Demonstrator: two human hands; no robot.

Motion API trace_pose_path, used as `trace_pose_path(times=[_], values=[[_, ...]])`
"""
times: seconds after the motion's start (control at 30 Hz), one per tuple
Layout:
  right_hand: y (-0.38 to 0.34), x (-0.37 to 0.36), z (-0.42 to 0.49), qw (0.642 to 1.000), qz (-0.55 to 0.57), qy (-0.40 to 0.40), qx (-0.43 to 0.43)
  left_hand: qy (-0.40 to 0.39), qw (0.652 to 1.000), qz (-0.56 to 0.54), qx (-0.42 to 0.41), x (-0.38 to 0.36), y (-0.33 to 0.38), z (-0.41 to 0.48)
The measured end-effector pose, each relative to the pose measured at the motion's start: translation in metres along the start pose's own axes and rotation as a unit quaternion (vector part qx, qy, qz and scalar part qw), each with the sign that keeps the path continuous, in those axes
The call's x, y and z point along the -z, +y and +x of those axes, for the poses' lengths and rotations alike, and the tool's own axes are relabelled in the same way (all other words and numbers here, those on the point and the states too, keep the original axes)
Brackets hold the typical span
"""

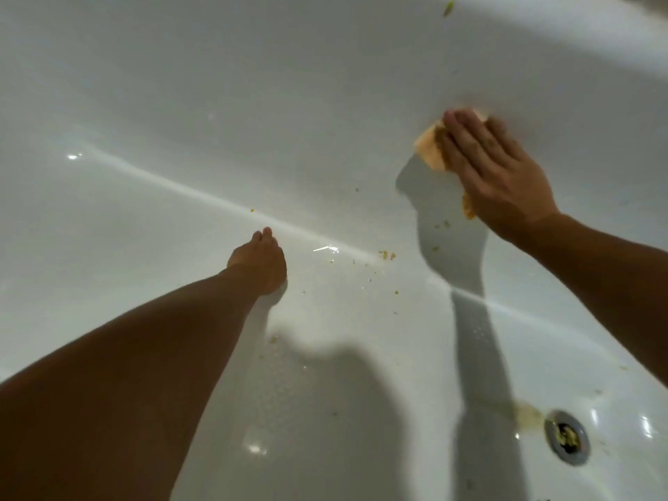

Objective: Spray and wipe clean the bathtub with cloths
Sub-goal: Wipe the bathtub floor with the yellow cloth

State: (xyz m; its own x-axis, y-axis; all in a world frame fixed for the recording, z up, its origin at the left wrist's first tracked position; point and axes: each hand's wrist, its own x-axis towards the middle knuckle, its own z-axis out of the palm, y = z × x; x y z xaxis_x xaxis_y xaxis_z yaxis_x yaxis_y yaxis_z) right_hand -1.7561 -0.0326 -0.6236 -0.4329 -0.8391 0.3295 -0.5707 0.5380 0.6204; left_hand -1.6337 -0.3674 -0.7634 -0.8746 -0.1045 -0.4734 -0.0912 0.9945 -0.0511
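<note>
the right hand [499, 168], fingers straight, is pressing the orange cloth [432, 151] on the bathtub [253, 103] wall, cloth showing at its ten o'clock; the left hand [258, 260] is leaning on it, fingers extended.

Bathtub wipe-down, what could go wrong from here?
The left hand braces on the wet-looking, glossy bathtub floor, so it could slip. The crumbs may be swept toward the drain, which already holds residue, and clog it. The cloth under the right hand looks soiled at its lower edge and may smear.
</note>
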Motion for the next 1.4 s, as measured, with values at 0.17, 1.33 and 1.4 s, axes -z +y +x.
trace_pose_path(times=[0.17, 1.33, 1.4], values=[[-0.032, -0.034, -0.017, 0.995, 0.035, -0.063, 0.073, 0.011, 1.0, -0.028, 0.0, -0.006, -0.004, -0.002], [-0.137, -0.044, -0.105, 0.886, 0.296, -0.182, -0.308, 0.016, 0.998, -0.04, -0.045, -0.015, -0.024, 0.009], [-0.131, -0.038, -0.087, 0.881, 0.248, -0.148, -0.375, 0.027, 0.997, -0.035, -0.056, -0.017, -0.024, 0.008]])
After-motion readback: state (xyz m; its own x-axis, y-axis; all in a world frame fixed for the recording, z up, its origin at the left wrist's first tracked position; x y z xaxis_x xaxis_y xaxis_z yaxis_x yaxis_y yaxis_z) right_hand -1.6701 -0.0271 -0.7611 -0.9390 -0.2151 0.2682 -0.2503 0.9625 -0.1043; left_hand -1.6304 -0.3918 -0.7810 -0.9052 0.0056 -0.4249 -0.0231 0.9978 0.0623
